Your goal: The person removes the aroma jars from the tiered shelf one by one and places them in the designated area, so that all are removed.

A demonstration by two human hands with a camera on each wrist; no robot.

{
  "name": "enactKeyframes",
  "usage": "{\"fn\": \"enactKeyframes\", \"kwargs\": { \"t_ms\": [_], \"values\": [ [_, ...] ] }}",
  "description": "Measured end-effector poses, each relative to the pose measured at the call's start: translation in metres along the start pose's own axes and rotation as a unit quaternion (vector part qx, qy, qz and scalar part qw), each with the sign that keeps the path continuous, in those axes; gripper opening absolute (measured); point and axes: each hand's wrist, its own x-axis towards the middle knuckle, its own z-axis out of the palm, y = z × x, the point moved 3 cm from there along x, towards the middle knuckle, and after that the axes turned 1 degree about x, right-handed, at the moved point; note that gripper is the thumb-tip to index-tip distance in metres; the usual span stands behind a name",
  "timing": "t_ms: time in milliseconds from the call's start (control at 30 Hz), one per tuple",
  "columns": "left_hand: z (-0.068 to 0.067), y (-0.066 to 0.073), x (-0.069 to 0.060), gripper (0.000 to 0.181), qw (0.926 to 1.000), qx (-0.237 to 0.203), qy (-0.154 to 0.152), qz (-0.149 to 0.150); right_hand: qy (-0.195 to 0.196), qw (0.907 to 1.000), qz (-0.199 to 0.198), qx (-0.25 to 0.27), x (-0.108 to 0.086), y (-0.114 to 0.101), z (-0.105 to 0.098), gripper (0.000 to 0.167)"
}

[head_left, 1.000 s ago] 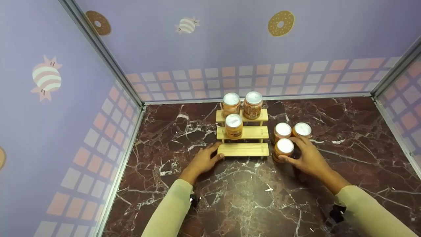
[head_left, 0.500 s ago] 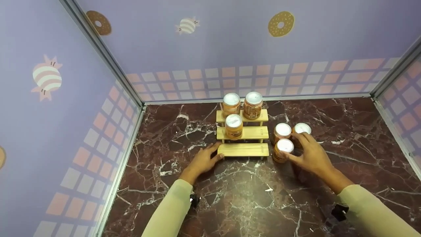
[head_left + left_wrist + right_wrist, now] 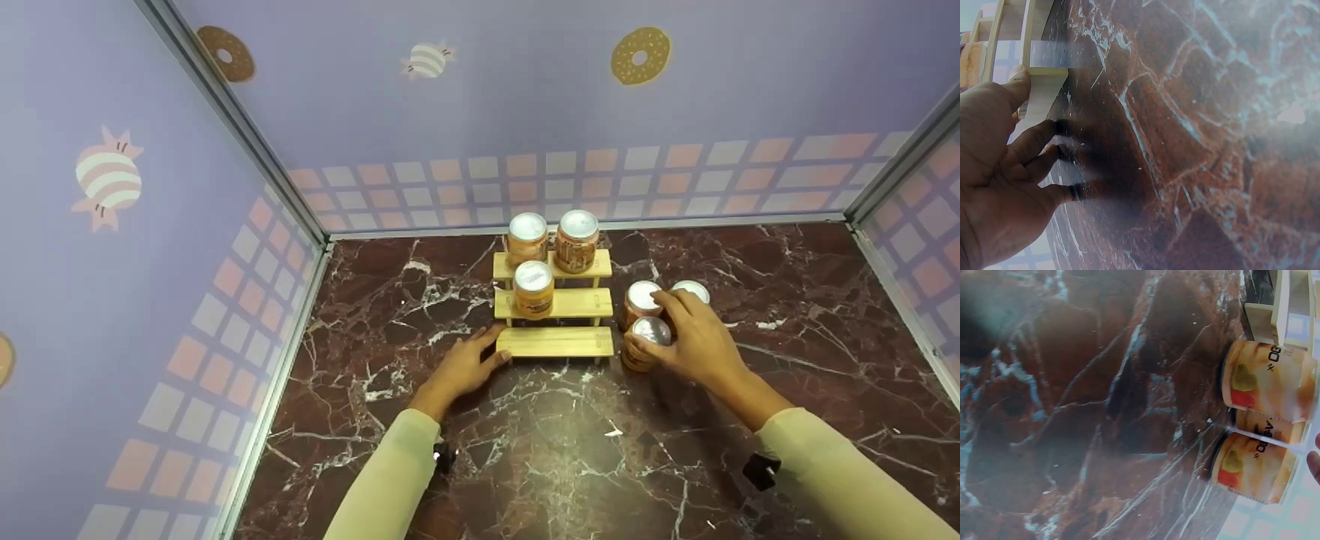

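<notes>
A three-step wooden rack (image 3: pixel 556 342) carries two jars (image 3: pixel 527 238) on its top step and one jar (image 3: pixel 533 291) at the middle step's left. My left hand (image 3: pixel 461 366) holds the left end of the bottom step between thumb and index finger; its other fingers touch the tabletop in the left wrist view. Right of the rack, three white-lidded jars stand close together: front (image 3: pixel 639 358), back left (image 3: pixel 634 313) and back right (image 3: pixel 691 291). Over them is my right hand (image 3: pixel 701 345), fingers apart; its fingertips (image 3: pixel 1314 464) show beyond the jars in the right wrist view, gripping none.
Dark red marbled tabletop (image 3: pixel 390 465) lies under everything. A purple patterned panel (image 3: pixel 517 97) stands behind the rack, with further panels at left (image 3: pixel 150 300) and right (image 3: pixel 937 217).
My right hand has shifted left and slightly up over the jars, its fingers now over the back left jar's lid. The front jar's lid looks darker. My left hand has not moved.
</notes>
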Motion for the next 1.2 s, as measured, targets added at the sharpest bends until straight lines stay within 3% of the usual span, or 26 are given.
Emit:
{"fn": "enactKeyframes", "kwargs": {
  "t_ms": [500,700,933,1200],
  "values": [
    [-0.004,0.006,-0.002,0.087,0.9997,-0.024,0.001,0.000,-0.016,0.9997,0.017,0.009,0.022,-0.023,0.012,0.080],
    [-0.002,0.004,-0.002,0.087,0.9999,-0.010,-0.006,-0.006,-0.032,0.9990,0.026,0.017,0.028,-0.032,0.016,0.085],
    [-0.001,0.001,0.000,0.084,0.9999,-0.011,0.006,0.011,-0.027,0.9993,0.018,0.021,0.036,-0.043,0.025,0.084],
    [0.000,0.000,-0.001,0.081,1.0000,-0.001,0.003,-0.002,-0.056,0.9973,0.029,0.038,0.044,-0.056,0.037,0.083]
  ]
}}
